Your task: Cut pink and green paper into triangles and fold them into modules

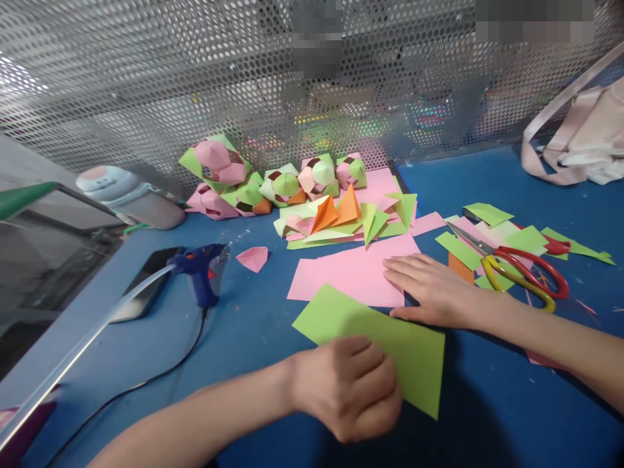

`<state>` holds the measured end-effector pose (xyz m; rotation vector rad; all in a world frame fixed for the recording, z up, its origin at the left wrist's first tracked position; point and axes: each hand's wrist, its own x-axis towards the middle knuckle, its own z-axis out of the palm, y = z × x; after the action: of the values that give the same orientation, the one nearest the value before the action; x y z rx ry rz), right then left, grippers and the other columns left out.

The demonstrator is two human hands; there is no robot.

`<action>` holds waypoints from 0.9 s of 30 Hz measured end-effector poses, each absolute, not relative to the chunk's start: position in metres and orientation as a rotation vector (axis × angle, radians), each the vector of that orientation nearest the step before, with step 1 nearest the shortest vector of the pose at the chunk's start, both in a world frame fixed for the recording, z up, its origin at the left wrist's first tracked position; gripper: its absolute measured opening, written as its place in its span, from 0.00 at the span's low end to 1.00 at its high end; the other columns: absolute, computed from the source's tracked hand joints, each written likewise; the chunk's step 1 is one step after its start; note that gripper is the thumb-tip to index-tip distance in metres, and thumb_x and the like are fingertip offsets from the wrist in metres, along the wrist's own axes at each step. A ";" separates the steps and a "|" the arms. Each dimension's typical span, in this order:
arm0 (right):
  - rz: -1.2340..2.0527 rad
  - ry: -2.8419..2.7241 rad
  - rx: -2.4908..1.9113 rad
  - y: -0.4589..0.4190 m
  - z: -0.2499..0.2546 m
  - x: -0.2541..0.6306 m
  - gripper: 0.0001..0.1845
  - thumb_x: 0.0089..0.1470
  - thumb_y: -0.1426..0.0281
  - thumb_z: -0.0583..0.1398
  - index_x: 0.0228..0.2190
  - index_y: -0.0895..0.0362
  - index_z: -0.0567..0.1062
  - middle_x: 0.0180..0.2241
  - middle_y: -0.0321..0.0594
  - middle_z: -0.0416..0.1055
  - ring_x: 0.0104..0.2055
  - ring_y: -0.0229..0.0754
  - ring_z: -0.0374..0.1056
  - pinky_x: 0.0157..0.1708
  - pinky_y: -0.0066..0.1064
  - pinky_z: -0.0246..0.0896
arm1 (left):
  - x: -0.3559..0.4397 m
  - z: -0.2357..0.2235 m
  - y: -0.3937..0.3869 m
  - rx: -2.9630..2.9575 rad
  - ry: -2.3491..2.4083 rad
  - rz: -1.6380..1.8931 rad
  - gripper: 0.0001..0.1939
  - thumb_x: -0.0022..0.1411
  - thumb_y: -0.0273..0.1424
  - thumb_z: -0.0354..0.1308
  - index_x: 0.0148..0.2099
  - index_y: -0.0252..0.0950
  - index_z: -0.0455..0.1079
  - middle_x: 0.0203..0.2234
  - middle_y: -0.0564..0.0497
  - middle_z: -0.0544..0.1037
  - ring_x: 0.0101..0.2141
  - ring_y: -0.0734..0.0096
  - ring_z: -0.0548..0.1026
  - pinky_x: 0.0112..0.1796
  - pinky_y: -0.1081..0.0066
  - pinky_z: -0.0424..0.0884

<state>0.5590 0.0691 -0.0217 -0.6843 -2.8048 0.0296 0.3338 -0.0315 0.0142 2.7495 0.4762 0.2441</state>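
Note:
My left hand (351, 390) is closed, knuckles up, over the near edge of a green paper sheet (414, 351). Its fingertips are curled out of sight, so what they hold, if anything, is hidden. My right hand (429, 289) lies flat with fingers stretched out, touching the right side of a pink paper sheet (351, 273). The green sheet overlaps the near edge of the pink one. Scissors (492, 252) with red and yellow handles rest among paper scraps beyond my right forearm.
A blue glue gun (197, 270) with a long clear glue stick and a cord lies left, by a phone (146, 283). Folded paper pieces (341, 214) and several paper balls (283, 185) line the mesh wall. A bottle (136, 198) stands back left, a bag (580, 130) back right.

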 end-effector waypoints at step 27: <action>0.133 -2.563 -0.543 0.075 0.000 0.572 0.10 0.63 0.77 0.51 0.40 0.60 0.72 0.44 0.50 0.72 0.49 0.47 0.69 0.49 0.39 0.69 | 0.330 0.000 -0.009 3.253 0.859 0.592 0.05 0.66 0.24 0.50 0.38 0.32 0.68 0.25 0.49 0.74 0.24 0.71 0.68 0.23 0.70 0.65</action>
<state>0.5715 0.0752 0.0002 -0.5429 -2.5633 0.1327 0.3297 -0.0089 -0.0004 3.2531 0.8592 0.5918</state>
